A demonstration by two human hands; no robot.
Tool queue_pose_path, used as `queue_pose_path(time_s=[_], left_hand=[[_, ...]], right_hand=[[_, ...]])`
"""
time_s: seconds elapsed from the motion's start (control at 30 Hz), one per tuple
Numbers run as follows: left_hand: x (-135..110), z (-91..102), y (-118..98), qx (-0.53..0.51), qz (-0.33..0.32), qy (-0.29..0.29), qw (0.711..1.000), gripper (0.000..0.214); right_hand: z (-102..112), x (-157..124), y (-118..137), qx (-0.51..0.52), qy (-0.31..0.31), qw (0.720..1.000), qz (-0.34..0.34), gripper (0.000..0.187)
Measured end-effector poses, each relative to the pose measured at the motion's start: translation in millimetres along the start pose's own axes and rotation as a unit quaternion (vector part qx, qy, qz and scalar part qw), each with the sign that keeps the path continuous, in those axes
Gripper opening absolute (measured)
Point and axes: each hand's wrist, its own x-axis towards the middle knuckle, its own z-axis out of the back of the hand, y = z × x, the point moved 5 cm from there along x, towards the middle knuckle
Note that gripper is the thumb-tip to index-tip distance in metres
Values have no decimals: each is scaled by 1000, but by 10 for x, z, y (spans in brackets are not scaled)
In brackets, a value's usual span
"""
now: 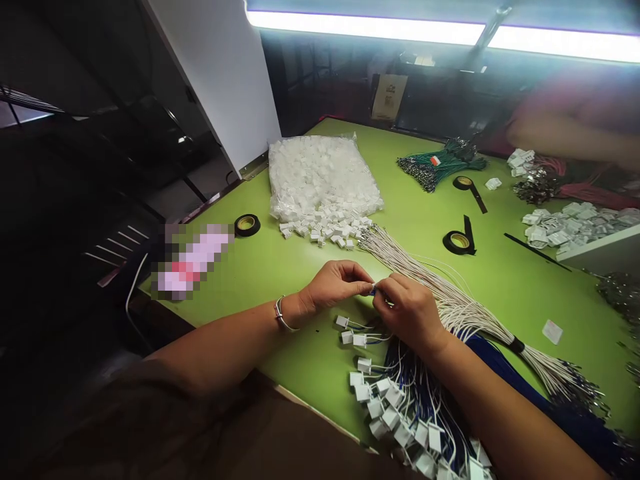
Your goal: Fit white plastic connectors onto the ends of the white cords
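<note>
At the middle of the table, my left hand (336,288) and my right hand (411,310) meet fingertip to fingertip. Both are closed in a pinch. A sliver of a white connector housing (373,287) with a blue bit of wire shows between them; the fingers hide most of it. Below my right hand lies a pile of wired white connectors (393,397) with blue and white wires. A bundle of white wires (425,273) with metal terminals stretches behind my right hand. Blue wires (495,360) run beneath my right forearm.
Loose white housings (335,225) spill from a clear plastic bag (323,170). Rolls of black tape (247,225) lie left and right. Green wires (440,165) are at the back. More white pieces (570,223) and a raised white edge (600,243) stand right. Another person's arm (570,137) shows beyond.
</note>
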Motion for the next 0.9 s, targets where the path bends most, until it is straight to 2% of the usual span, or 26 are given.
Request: queue_pose_path(time_s=[0.07,0.13,0.43,0.5,0.57,0.6,0.67,0.73,0.77,0.8,0.83,0.87,0.9], left_hand=[[1,8,-12,-6,9,-10,1000,21],[0,11,-18,-12,17,-15,1000,23],[4,-6,12,19,8,-11,1000,20],[-1,-17,16,23,11,-3,1000,20],[-38,-51,-16,30,1,11,1000,19],[-75,-100,-48,40,-11,38,998,17],[-201,-291,-121,72,-34,163,983,10],[-401,-524,-178,104,-50,337,934,8],[-494,-603,-200,116,-55,403,906,11],[-550,-637,-221,133,-64,437,887,13],[-549,-619,-246,159,-82,429,886,13],[-489,-544,-277,200,-108,376,898,10],[-389,-412,-316,255,-137,286,914,8]], right_hand=[[-16,5,-81,94,17,994,-56,14],[-28,8,-139,142,32,985,-96,11],[-93,18,-84,80,48,990,-106,14],[-54,48,-127,109,86,983,-118,14],[-8,90,-190,157,159,966,-129,13],[17,114,-222,179,190,956,-133,14],[80,172,-287,200,182,951,-150,16],[78,210,-292,180,136,963,-147,18],[33,212,-258,156,124,971,-132,19],[-46,201,-202,125,129,978,-107,20],[-144,181,-138,92,144,982,-80,22],[-243,155,-83,56,161,983,-61,23],[-330,129,-41,21,173,983,-49,22]])
